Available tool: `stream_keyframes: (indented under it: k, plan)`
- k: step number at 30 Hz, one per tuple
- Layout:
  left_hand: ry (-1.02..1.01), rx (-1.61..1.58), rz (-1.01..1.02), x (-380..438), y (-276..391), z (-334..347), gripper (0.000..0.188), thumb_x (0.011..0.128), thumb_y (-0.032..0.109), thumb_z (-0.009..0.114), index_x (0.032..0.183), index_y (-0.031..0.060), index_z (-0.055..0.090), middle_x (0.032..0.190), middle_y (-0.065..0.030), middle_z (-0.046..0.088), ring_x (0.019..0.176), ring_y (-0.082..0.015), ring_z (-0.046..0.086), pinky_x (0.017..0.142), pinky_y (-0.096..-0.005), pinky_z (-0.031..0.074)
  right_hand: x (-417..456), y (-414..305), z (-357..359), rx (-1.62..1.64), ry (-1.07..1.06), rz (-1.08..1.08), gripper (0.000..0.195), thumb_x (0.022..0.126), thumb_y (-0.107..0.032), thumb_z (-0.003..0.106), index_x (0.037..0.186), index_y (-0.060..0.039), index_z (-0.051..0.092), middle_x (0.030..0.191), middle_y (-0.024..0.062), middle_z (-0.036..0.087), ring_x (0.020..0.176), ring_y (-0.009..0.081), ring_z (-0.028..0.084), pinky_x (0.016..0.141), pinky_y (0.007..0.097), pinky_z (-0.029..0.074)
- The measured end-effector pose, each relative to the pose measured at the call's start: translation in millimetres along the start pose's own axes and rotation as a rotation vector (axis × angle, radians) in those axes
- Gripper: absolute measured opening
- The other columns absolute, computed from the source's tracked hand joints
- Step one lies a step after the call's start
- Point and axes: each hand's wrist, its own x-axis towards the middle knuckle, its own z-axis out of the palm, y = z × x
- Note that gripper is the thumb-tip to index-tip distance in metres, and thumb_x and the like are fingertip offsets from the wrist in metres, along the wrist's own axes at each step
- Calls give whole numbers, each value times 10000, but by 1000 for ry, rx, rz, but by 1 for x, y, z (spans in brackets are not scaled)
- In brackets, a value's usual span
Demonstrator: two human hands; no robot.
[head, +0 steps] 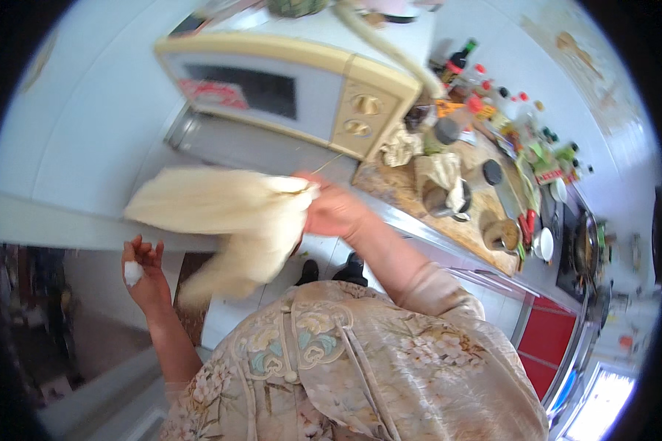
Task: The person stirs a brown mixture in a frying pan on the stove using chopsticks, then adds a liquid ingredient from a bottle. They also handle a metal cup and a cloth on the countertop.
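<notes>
My right hand (335, 208) grips a cream cloth (220, 204) by a gathered corner. The cloth spreads out to the left, with its lower flap hanging down, blurred by motion. Behind it stands a cream microwave oven (254, 93) with two dials on its front. Farther left, my left hand (148, 275) is raised apart from the cloth, its fingers loosely curled and slightly spread. A small white patch (134, 273) shows on that hand; whether it is a dressing or something else cannot be told.
On the counter to the right are a wooden board (397, 182), a steel cup (438, 198) with a cloth over it, a glass jar (502, 234), a cleaver (502, 193) and several bottles (463, 55). A wok (585, 245) sits on the stove beyond. A pale hose (386, 44) crosses the microwave's top.
</notes>
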Motion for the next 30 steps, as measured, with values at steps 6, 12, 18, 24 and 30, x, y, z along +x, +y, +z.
stream_keyframes:
  k: [6, 12, 18, 24, 30]
  plan:
    - [-199, 31, -105, -10, -55, 67, 248, 903, 245, 549, 942, 4, 594, 734, -38, 580, 635, -117, 543, 793, -363, 525, -111, -16, -28, -1330, 480, 43, 118, 809, -105, 626, 919, -62, 629, 794, 82, 655, 754, 262, 622, 640, 323, 490]
    - [-526, 108, -38, -34, -90, 141, 249, 917, 223, 535, 910, -16, 602, 720, -66, 603, 620, -131, 561, 746, -355, 534, -229, -131, -13, -1160, 1134, 21, 315, 781, 1, 503, 1066, -54, 627, 607, -23, 495, 542, 47, 424, 506, 212, 372]
    - [-723, 94, -138, -69, -117, 204, 237, 921, 217, 531, 908, -1, 621, 696, -57, 601, 620, -126, 561, 742, -356, 533, -226, -139, -57, -1630, 1252, 503, 350, 764, -318, 621, 1022, -84, 658, 675, 122, 622, 619, 261, 606, 589, 371, 475]
    - [-747, 121, -230, -93, -132, 229, 241, 929, 220, 516, 905, 4, 618, 695, -54, 588, 610, -129, 545, 745, -365, 533, -203, -125, -136, -1687, 1216, 655, 286, 724, -317, 618, 890, -90, 666, 781, 156, 651, 761, 323, 632, 684, 413, 502]
    - [-709, 198, -143, -98, -141, 226, 246, 933, 207, 507, 912, -13, 613, 708, -59, 599, 621, -132, 565, 685, -304, 518, -200, -214, -151, -1820, 1608, 292, 230, 732, -288, 598, 835, -97, 676, 824, 144, 658, 760, 319, 633, 682, 421, 499]
